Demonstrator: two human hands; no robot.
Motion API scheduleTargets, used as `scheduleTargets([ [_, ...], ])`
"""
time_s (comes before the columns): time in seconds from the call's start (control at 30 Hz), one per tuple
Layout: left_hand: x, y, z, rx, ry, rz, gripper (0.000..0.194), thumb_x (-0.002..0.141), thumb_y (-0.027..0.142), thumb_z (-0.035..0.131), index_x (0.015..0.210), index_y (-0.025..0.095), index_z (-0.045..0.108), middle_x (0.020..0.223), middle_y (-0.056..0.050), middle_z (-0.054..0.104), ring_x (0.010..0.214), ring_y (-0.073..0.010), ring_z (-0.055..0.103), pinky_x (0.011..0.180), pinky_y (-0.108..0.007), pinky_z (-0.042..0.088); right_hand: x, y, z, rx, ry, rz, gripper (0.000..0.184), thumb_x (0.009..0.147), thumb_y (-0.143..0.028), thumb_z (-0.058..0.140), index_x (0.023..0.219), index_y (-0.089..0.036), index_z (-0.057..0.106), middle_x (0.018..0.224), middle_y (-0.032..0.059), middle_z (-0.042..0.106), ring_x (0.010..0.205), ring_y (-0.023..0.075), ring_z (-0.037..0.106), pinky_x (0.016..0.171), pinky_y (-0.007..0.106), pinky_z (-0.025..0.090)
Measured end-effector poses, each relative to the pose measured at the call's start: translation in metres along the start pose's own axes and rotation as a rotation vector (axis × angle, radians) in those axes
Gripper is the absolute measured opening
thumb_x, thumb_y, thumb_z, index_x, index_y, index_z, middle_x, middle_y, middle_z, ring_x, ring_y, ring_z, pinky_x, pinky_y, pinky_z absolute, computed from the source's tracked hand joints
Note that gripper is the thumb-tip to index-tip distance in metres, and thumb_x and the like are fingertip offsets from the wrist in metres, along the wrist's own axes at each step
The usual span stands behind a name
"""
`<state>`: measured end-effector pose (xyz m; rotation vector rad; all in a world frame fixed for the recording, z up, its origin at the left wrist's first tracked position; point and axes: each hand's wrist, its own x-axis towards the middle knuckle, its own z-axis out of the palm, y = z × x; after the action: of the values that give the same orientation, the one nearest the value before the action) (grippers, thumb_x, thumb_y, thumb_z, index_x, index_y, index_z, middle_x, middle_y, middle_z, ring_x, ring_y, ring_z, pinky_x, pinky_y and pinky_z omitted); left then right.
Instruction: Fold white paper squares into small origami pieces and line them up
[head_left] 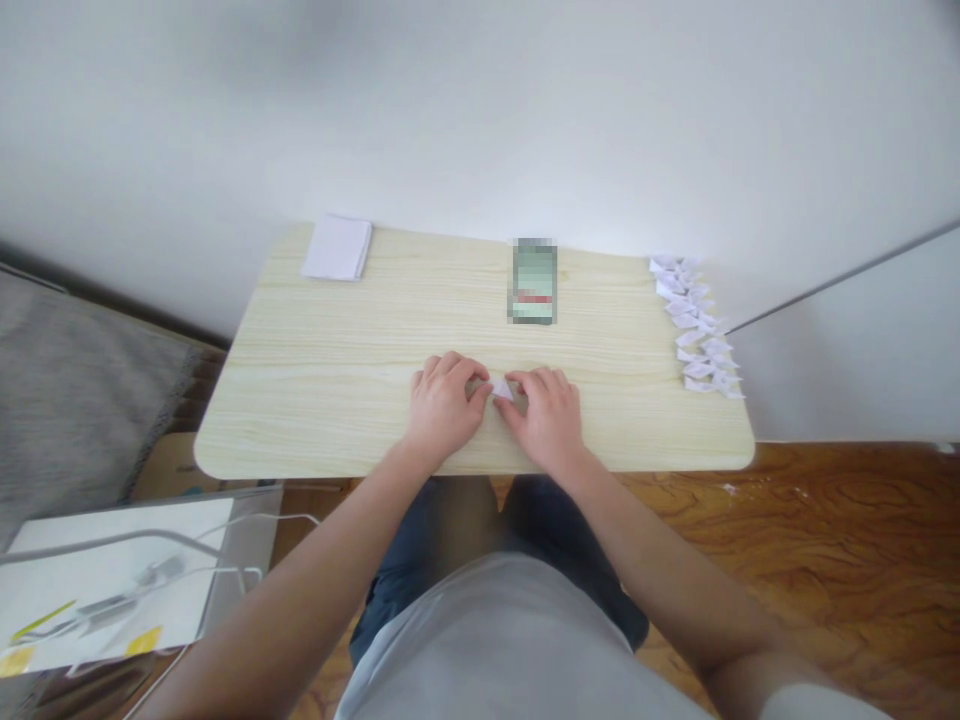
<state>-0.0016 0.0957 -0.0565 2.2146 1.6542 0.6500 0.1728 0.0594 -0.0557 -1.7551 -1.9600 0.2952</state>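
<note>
A small piece of folded white paper [503, 388], with a triangular shape showing, is held between my hands near the front of the table. The thumb and forefinger of my left hand [448, 402] pinch its left end. On the other side, my right hand [548, 411] grips it with the fingertips, thumb below and forefinger above. Parts of the paper are covered by my fingertips.
The pale wooden table [337, 390] stands against a white wall. A stack of white paper [337, 248] lies at the back left, and a blurred phone [533, 282] at the back middle. Several folded paper figures [691, 320] line the right edge. Cables [150, 538] cross a white surface lower left.
</note>
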Motion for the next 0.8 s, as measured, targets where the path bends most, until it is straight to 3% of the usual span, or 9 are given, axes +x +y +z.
scheduleTargets([
  [0.17, 0.006, -0.010, -0.006, 0.023, 0.005, -0.037, 0.016, 0.087, 0.038, 0.075, 0.098, 0.028, 0.070, 0.112, -0.007, 0.068, 0.112, -0.0328, 0.057, 0.094, -0.050, 0.043, 0.012, -0.003, 0.000, 0.041, -0.050, 0.027, 0.015, 0.091, -0.034, 0.074, 0.104, -0.027, 0.072, 0.104, 0.0073, 0.071, 0.104, 0.0294, 0.060, 0.085, 0.043, 0.041],
  [0.4, 0.014, -0.023, -0.015, 0.060, 0.082, -0.073, 0.044, 0.076, 0.050, 0.085, 0.112, 0.031, 0.070, 0.127, -0.008, 0.064, 0.124, -0.0367, 0.052, 0.103, -0.052, 0.037, 0.025, -0.001, -0.003, 0.121, -0.081, 0.021, 0.012, 0.086, -0.028, 0.078, 0.096, -0.027, 0.071, 0.100, 0.0046, 0.073, 0.100, 0.0273, 0.062, 0.086, 0.043, 0.043],
  [0.5, 0.010, -0.020, -0.016, -0.013, 0.103, -0.045, 0.033, 0.081, 0.046, 0.082, 0.108, 0.030, 0.073, 0.125, -0.009, 0.066, 0.124, -0.0353, 0.052, 0.108, -0.052, 0.034, 0.028, -0.001, -0.002, 0.190, -0.080, 0.019, 0.009, 0.085, -0.022, 0.076, 0.090, -0.026, 0.069, 0.095, 0.0031, 0.074, 0.097, 0.0251, 0.064, 0.087, 0.041, 0.044],
  [0.63, 0.005, -0.011, -0.012, -0.109, 0.085, -0.010, 0.015, 0.092, 0.038, 0.070, 0.101, 0.029, 0.076, 0.118, -0.006, 0.072, 0.120, -0.0312, 0.056, 0.109, -0.050, 0.035, 0.031, 0.002, 0.000, 0.330, -0.089, 0.042, 0.005, 0.087, -0.021, 0.070, 0.087, -0.025, 0.068, 0.083, -0.0007, 0.074, 0.079, 0.0190, 0.064, 0.078, 0.035, 0.047],
  [0.73, 0.004, -0.005, -0.011, -0.167, 0.053, -0.002, 0.012, 0.093, 0.034, 0.066, 0.089, 0.028, 0.076, 0.107, -0.004, 0.076, 0.114, -0.0293, 0.059, 0.107, -0.049, 0.036, 0.030, 0.006, 0.000, 0.439, -0.078, 0.090, 0.004, 0.087, -0.021, 0.067, 0.086, -0.025, 0.069, 0.082, -0.0005, 0.073, 0.073, 0.0177, 0.063, 0.074, 0.033, 0.049],
  [0.8, 0.004, -0.003, -0.011, -0.214, 0.046, -0.016, 0.011, 0.092, 0.029, 0.064, 0.091, 0.027, 0.076, 0.107, -0.004, 0.076, 0.115, -0.0295, 0.059, 0.108, -0.050, 0.036, 0.030, 0.008, 0.001, 0.516, -0.061, 0.127, 0.004, 0.086, -0.021, 0.066, 0.085, -0.024, 0.069, 0.082, -0.0002, 0.073, 0.073, 0.0177, 0.063, 0.073, 0.033, 0.050],
])
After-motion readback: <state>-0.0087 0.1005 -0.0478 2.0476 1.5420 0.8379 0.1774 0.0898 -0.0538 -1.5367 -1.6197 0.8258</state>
